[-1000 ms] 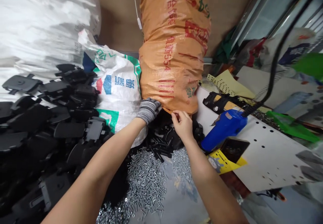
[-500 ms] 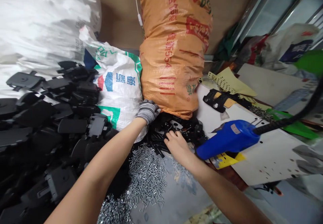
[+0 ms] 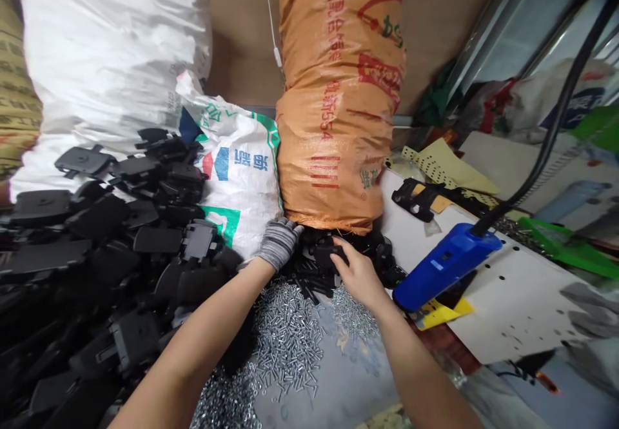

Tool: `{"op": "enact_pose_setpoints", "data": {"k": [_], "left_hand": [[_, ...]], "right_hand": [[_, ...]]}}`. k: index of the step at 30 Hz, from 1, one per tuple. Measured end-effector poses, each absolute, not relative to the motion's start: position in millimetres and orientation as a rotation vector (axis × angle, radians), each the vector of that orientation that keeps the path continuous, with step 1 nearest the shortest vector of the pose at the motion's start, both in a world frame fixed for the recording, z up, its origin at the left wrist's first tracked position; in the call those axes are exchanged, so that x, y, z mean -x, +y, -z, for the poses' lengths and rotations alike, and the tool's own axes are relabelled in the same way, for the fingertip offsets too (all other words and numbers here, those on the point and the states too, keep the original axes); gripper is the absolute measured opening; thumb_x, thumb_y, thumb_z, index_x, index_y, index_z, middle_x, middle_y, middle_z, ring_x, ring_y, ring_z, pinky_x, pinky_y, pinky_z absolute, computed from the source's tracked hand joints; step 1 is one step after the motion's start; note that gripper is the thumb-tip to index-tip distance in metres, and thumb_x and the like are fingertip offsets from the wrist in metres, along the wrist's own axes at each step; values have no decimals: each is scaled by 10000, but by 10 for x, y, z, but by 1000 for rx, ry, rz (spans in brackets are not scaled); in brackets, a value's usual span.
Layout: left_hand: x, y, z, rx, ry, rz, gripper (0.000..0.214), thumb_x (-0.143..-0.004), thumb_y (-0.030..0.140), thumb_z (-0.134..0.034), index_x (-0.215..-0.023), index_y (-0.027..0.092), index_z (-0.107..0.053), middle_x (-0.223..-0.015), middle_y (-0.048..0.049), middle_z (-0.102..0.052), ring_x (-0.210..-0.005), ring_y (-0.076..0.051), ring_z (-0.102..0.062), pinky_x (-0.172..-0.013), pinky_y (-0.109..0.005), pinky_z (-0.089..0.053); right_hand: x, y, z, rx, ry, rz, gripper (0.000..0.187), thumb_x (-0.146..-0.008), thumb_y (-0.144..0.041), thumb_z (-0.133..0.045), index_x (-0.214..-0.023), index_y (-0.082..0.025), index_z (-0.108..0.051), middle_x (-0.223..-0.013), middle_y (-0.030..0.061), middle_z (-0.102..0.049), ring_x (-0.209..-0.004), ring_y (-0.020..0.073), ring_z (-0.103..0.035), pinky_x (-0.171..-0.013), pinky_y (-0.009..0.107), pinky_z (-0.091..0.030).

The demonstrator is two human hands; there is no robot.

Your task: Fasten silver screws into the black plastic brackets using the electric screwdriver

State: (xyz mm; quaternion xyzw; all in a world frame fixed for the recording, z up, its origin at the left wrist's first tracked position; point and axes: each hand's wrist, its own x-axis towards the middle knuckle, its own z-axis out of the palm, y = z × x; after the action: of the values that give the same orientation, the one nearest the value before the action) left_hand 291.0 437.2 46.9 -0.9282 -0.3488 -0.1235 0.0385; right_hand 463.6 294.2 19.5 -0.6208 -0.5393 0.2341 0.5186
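Observation:
My left hand (image 3: pixel 278 243), in a grey striped knit glove, has its fingers curled at the lower left corner of the orange woven sack (image 3: pixel 333 158), apparently gripping its edge. My bare right hand (image 3: pixel 358 273) pinches a small black plastic part (image 3: pixel 329 257) between thumb and fingers, just below the sack's mouth. More black parts (image 3: pixel 380 248) lie around it, partly under the sack. Below my hands are a heap of silver screws (image 3: pixel 287 339) and a smaller heap of fine screws (image 3: pixel 355 309) on the grey surface.
A large pile of black plastic pieces (image 3: pixel 97 248) spreads at the left, against white sacks (image 3: pixel 120 48). To the right hangs a blue electric screwdriver (image 3: pixel 442 268) on a black cable, over a white board (image 3: pixel 522 300). Metal nuts (image 3: pixel 227 397) lie at the front.
My right hand has gone from reaching among the black parts to pinching one. My left hand stays by the sack's corner. The view has shifted a little, and the screwdriver has swung slightly.

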Motion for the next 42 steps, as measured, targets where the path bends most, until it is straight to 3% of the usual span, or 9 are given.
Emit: {"op": "enact_pose_setpoints", "data": {"k": [7,14,17,20,23,26,30,35,42], "left_hand": [[-2788,3862,-465,3016,-1077,478,239,-896,164,-595,-1096,185,-723,-1106,-136,-714,-1122,-297,-611,-1006,-453,-465],[-2060,3003,-571,3292,-1279,1163,613,-944,406,-593,-1475,183,-382,-1338,-136,-617,-1199,-235,-608,-1044,-374,-491],[-1772,2597,-611,3808,-1182,1425,611,-948,466,-578,-1484,240,-390,-1214,-88,-688,-1115,-234,-655,-1006,-380,-509],[-1664,2217,-540,3832,-1404,1450,407,-930,452,-606,-1265,222,-575,-1124,-67,-709,-1021,-217,-667,-944,-355,-519],[-1665,1924,-409,3522,-1687,1466,265,-914,427,-616,-1056,203,-636,-1007,-54,-703,-917,-201,-651,-870,-338,-508],[-1681,1752,-301,3361,-1740,1621,278,-916,466,-580,-967,203,-651,-922,-48,-684,-853,-201,-625,-815,-335,-488],[-1646,1636,-274,3372,-1816,1671,351,-924,537,-521,-842,205,-602,-795,-29,-616,-745,-186,-566,-716,-321,-451],[-1536,1481,-295,3678,-1937,1443,300,-945,494,-504,-880,205,-547,-820,-10,-550,-740,-160,-517,-722,-303,-438],[-1440,1260,-191,3848,-2274,1321,328,-957,538,-476,-958,214,-530,-913,-24,-534,-853,-176,-512,-848,-324,-446]], "right_hand": [[-4381,2918,5,1168,-944,-1023,494,-816,-661,-626,-1063,-233,-622,-1026,92,-769,-932,255,-742,-767,407,-600],[-4355,2306,-241,992,-1005,-1517,461,-728,-584,-781,-990,-221,-671,-932,79,-763,-873,249,-731,-787,390,-578],[-4336,1987,-400,882,-1310,-1695,425,-800,-576,-720,-1010,-207,-696,-976,90,-742,-912,246,-711,-813,376,-555],[-4204,1801,-472,1005,-1573,-1432,312,-908,-499,-583,-991,-217,-685,-1084,91,-701,-1025,248,-657,-842,358,-530],[-3993,1666,-453,1266,-1681,-1045,252,-973,-371,-426,-956,-227,-633,-854,29,-655,-778,187,-611,-680,285,-489],[-3776,1536,-405,1333,-1723,-868,256,-995,-319,-355,-887,-227,-568,-661,-26,-546,-559,142,-497,-546,252,-406],[-3630,1424,-322,1194,-1902,-832,272,-1018,-326,-307,-858,-230,-505,-654,-34,-534,-524,125,-477,-542,252,-397],[-3666,1327,-137,1020,-2187,-697,263,-1006,-304,-269,-851,-233,-470,-706,-9,-582,-611,145,-558,-621,273,-427],[-3654,1204,-60,1108,-2454,-344,107,-808,-183,-363,-743,-242,-424,-614,-15,-529,-530,158,-467,-547,309,-336]]}}
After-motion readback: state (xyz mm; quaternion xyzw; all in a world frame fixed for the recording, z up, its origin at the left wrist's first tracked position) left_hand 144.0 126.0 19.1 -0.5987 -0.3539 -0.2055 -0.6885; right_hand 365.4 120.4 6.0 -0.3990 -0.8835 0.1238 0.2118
